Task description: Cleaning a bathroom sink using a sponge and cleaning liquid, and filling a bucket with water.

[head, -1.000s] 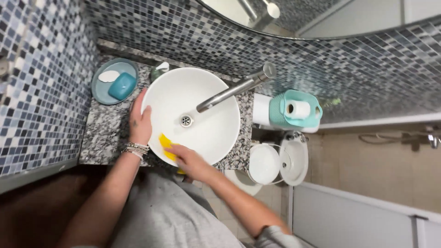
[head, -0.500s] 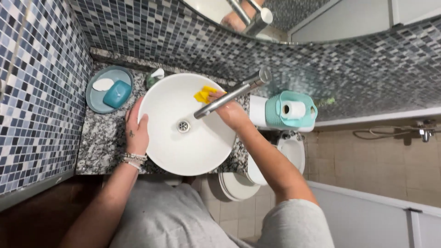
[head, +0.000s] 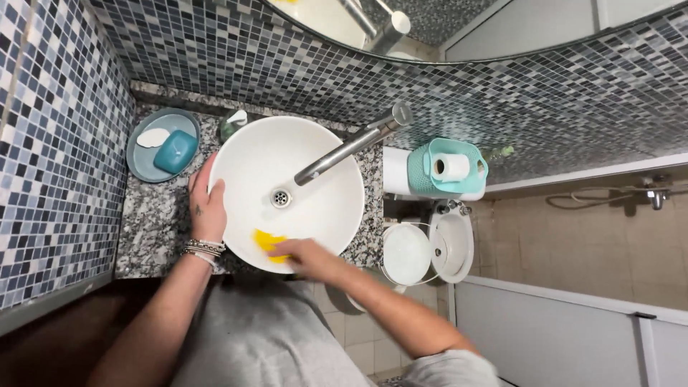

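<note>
A: far left we've got the mosaic tile wall (head: 50, 143), then a round blue-grey dish (head: 140, 161) on the granite counter (head: 154, 222), back corner. white soap (head: 153, 137) and a teal soap bar (head: 175, 151) lie in it, side by side

B: left hand (head: 206, 203)?

A: flat on the left rim of the white basin (head: 315, 215). fingers (head: 201, 174) spread and loose, thumb hooked over the rim's inner edge. grips nothing, just rests on the rim. bracelets (head: 203, 249) at the wrist

B: and the sponge

A: yellow sponge (head: 268, 242) sits inside the bowl on the near wall, below the drain (head: 281, 198), well apart from it. right hand (head: 309, 256) presses it against the porcelain, fingers curled over its right end. we can't tell how tight the grip is, the fingertips are hidden against the sponge

B: tap?

A: steel faucet (head: 344, 148) slants in from the back right, spout end above the bowl just right of the drain. we see no water

B: right of the basin?

A: teal basket (head: 448, 172) with a toilet roll (head: 451, 167) in it, on a white ledge. below that a toilet (head: 430, 247), lid up
</note>
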